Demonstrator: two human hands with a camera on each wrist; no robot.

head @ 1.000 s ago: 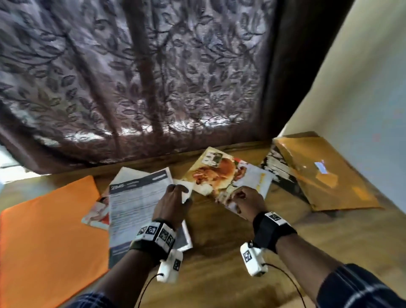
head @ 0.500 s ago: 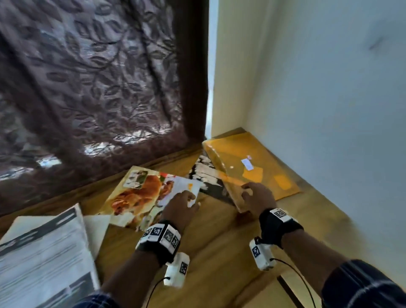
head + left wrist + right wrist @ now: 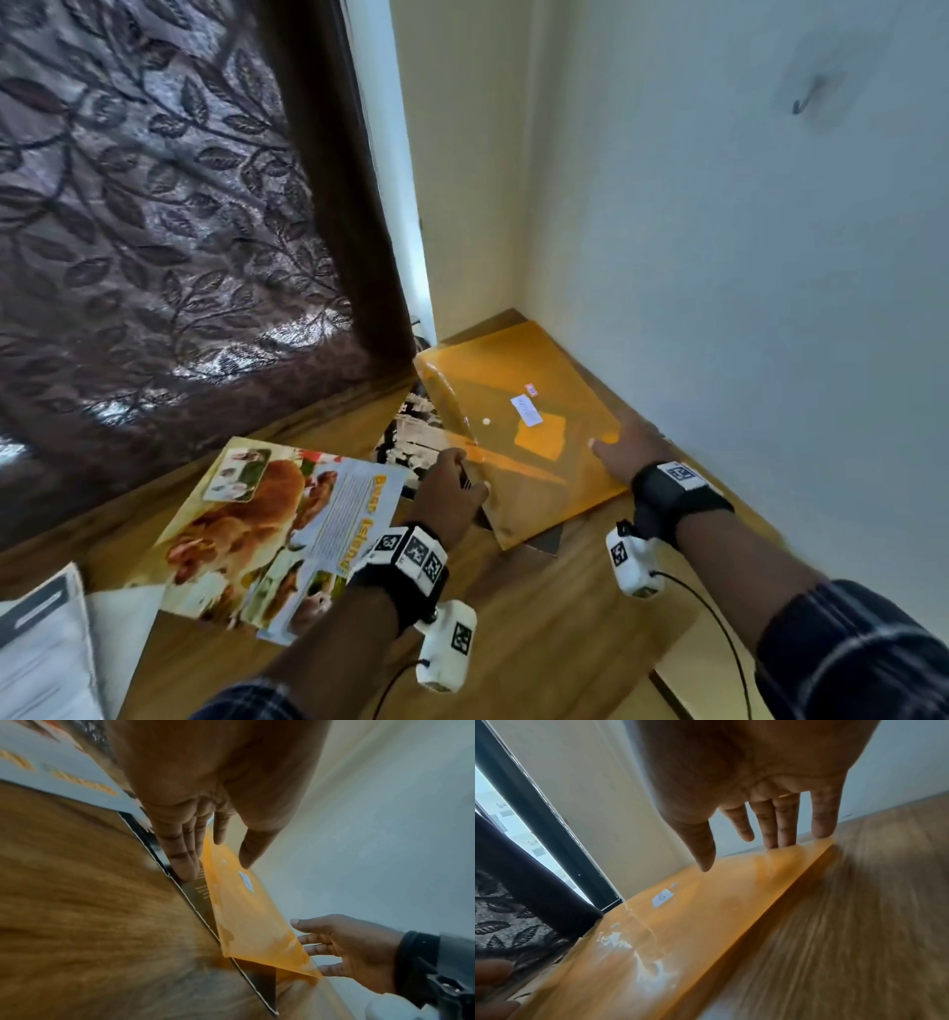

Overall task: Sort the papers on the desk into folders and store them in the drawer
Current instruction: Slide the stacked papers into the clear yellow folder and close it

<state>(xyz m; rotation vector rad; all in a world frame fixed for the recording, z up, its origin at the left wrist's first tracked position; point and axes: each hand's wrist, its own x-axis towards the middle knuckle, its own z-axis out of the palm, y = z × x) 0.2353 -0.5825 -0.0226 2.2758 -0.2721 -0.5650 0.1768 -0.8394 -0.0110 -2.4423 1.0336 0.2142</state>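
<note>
The orange folder (image 3: 518,437) lies in the tabletop (image 3: 539,616) corner, over a dark printed sheet (image 3: 411,437). Both hands are spread flat: left hand (image 3: 447,493) at its near edge, right hand (image 3: 624,447) on its far side. Better to lift the flap while pinning the folder, so it doesn't slide.

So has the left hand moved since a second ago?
Yes. The left hand left the printed sheet, crossed the animal magazine, and now reaches the yellow folder by the wall.

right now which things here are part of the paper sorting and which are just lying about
Part of the job:
orange plastic folder
bear magazine page
black-and-white sheet
grey printed paper
left hand
right hand

Just there:
leaf-patterned curtain
wall hook
</note>
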